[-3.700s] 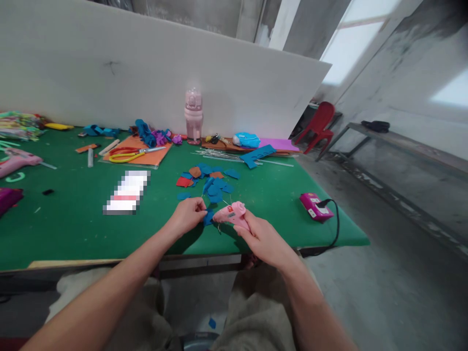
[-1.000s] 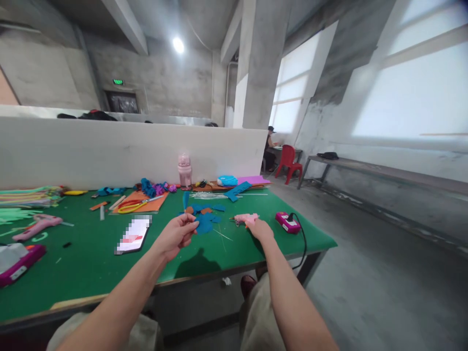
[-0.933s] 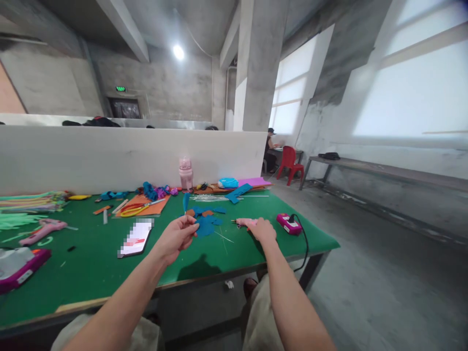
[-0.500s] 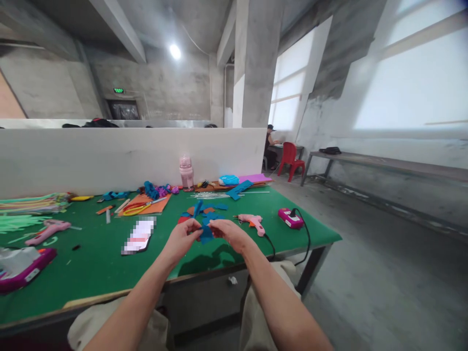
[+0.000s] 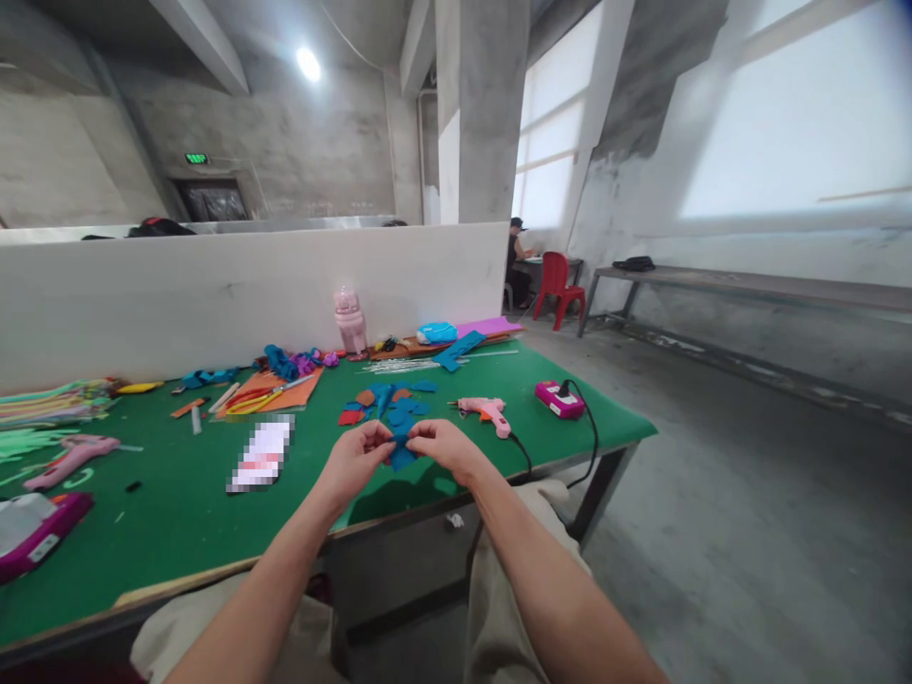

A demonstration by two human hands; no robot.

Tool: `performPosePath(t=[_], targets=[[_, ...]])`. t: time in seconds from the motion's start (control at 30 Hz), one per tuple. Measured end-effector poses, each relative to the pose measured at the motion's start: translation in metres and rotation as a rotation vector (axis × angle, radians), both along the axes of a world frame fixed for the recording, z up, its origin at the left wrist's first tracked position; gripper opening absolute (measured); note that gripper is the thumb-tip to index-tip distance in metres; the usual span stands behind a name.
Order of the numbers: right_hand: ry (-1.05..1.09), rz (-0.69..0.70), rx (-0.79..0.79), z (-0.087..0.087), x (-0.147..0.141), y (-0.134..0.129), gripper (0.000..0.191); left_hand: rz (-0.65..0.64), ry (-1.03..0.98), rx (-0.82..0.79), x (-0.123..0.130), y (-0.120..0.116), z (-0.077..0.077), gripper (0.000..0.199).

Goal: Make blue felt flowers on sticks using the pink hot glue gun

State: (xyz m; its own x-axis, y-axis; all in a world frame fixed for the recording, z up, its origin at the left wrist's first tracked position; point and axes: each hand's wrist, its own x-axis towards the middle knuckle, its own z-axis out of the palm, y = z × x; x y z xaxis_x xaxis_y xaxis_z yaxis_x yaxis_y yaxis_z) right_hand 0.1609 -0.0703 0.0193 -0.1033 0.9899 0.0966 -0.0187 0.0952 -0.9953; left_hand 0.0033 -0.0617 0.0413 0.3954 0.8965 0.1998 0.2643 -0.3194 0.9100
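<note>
Between my fingertips is a small blue piece of felt-like material (image 5: 403, 458), held above the front edge of the green table. My left hand (image 5: 358, 457) pinches its left side, and my right hand (image 5: 443, 446) pinches the right side. Just beyond the hands lie blue cut pieces (image 5: 406, 408), with brown pieces (image 5: 366, 397) and a red piece (image 5: 351, 417) among them. A pink hot glue gun (image 5: 485, 413) rests on its side to the right of my right hand, its cord running off the table edge.
On the green table (image 5: 185, 518) are a phone (image 5: 262, 454), yellow-handled scissors (image 5: 256, 400) on an orange sheet, a second pink glue gun (image 5: 71, 462) and a magenta power box (image 5: 560, 400). A pink bottle (image 5: 350, 323) stands by the white partition (image 5: 178, 294). A person sits far off near a red chair (image 5: 559, 285).
The view has turned slightly, so the table scene sits a little further left and higher. My hands have drawn closer together on the blue piece, both still pinching it.
</note>
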Motion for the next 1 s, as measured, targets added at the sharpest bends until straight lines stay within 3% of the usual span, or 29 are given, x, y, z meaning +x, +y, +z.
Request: performPosePath(t=[0.07, 0.23, 0.37, 0.43, 0.6, 0.8, 1.0], targets=[[0.073, -0.067, -0.004, -0.002, 0.003, 0.004, 0.006, 0.016, 0.025, 0.027, 0.001, 0.000, -0.001, 0.014], [0.277, -0.402, 0.021, -0.006, 0.010, 0.019, 0.014, 0.112, 0.079, 0.181, 0.000, -0.004, -0.002, 0.016], [0.334, -0.517, 0.043, -0.005, 0.015, 0.028, 0.016, 0.154, 0.097, 0.288, -0.003, -0.007, -0.002, 0.017], [0.353, -0.532, 0.045, -0.003, 0.015, 0.028, 0.016, 0.143, 0.045, 0.247, -0.002, -0.009, -0.002, 0.016], [0.401, -0.516, 0.055, 0.011, 0.007, 0.020, 0.017, 0.045, -0.257, -0.057, 0.003, -0.014, -0.003, 0.019], [0.306, -0.576, 0.205, 0.032, -0.001, 0.003, 0.015, 0.140, -0.411, -0.030, 0.004, -0.015, -0.003, 0.019], [0.171, -0.604, 0.305, 0.037, -0.004, -0.005, 0.014, 0.050, -0.509, -0.161, 0.006, -0.017, -0.002, 0.021]])
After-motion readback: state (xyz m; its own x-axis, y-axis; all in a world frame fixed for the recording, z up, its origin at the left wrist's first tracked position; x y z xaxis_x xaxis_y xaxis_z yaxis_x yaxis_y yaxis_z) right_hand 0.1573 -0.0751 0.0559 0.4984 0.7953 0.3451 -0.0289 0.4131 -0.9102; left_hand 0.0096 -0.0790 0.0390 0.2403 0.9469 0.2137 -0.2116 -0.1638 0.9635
